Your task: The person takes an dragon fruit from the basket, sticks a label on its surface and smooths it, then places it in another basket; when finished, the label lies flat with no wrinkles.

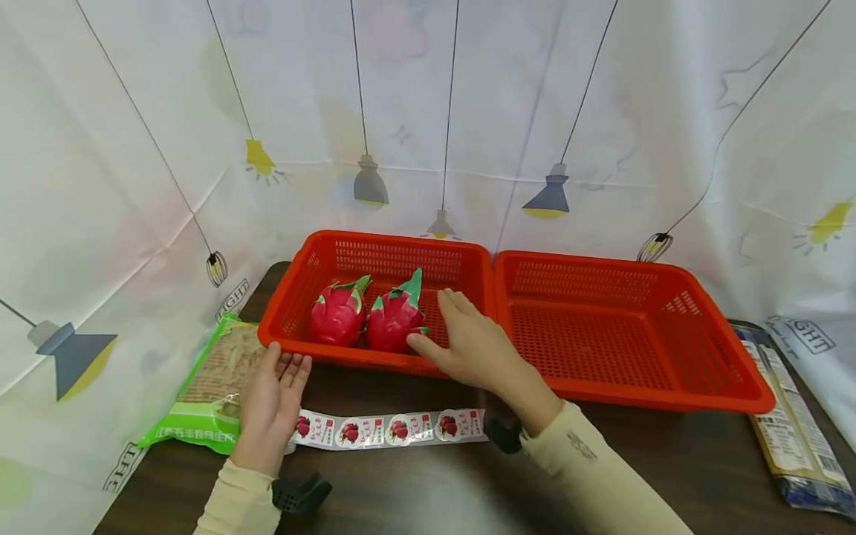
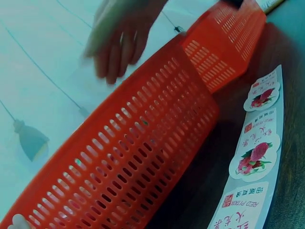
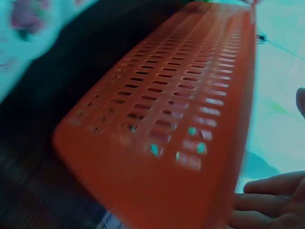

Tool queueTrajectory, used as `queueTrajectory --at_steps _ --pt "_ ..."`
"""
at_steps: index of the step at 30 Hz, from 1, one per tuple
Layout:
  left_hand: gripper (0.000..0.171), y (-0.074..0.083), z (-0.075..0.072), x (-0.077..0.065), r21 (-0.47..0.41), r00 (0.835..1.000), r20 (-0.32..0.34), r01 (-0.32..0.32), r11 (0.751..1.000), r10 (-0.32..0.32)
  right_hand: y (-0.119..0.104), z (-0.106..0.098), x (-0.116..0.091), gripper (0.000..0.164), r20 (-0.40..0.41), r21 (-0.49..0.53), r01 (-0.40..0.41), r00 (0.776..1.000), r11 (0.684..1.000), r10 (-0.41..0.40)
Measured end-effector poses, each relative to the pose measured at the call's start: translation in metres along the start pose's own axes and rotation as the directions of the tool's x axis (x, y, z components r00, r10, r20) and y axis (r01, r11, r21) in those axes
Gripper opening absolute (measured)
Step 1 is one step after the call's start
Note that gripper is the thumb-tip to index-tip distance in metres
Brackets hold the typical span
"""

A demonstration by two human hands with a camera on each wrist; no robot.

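Two red dragon fruits with green tips, one (image 1: 337, 316) on the left and one (image 1: 394, 319) on the right, sit side by side in the left red plastic basket (image 1: 374, 362). My left hand (image 1: 270, 401) touches the front left corner of that basket, palm partly turned up and fingers relaxed. Over the same basket, just right of the right fruit, my right hand (image 1: 478, 345) reaches in with fingers extended and nothing held. Its thumb is close to that fruit; contact cannot be told. A strip of dragon fruit stickers (image 1: 394, 431) lies on the table in front.
A second red basket (image 1: 635, 401) stands beside the first on the right, with nothing in it. A green-edged bag (image 1: 207, 386) lies at the left, and a gold and blue package (image 1: 796, 423) at the right. A printed white curtain (image 1: 428, 89) hangs behind the dark table (image 1: 401, 490).
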State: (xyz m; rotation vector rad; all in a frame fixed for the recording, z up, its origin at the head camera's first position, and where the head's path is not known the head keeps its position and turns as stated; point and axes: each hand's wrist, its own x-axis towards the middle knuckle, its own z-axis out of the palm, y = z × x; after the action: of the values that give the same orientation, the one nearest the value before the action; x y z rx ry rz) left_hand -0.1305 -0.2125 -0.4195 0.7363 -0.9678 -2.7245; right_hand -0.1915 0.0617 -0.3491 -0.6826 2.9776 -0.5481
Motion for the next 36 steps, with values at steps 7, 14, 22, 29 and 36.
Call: queueTrajectory --at_steps 7,14,22,29,36 --pt "0.030 0.000 -0.002 0.003 -0.008 1.000 0.016 0.001 1.000 -0.001 -0.023 0.024 0.061 0.102 0.131 0.088 -0.139 0.983 0.986 0.127" --pt "0.029 -0.001 -0.003 0.004 -0.044 1.000 0.013 -0.001 0.999 0.001 -0.031 0.048 0.083 0.126 0.134 0.021 -0.243 0.962 0.970 0.238" --pt "0.030 -0.001 -0.002 0.006 -0.043 1.000 0.027 -0.009 0.999 0.010 -0.022 0.064 0.091 0.134 0.169 0.108 -0.326 0.937 0.939 0.306" --pt "0.031 0.004 0.002 0.005 -0.055 1.000 0.020 -0.009 0.998 0.011 -0.021 0.059 0.099 0.115 0.240 0.277 -0.378 0.918 0.884 0.317" --pt "0.029 -0.001 0.000 0.006 -0.046 1.000 0.011 0.003 0.999 -0.002 -0.014 0.061 0.092 0.094 0.218 0.322 -0.379 0.921 0.867 0.322"
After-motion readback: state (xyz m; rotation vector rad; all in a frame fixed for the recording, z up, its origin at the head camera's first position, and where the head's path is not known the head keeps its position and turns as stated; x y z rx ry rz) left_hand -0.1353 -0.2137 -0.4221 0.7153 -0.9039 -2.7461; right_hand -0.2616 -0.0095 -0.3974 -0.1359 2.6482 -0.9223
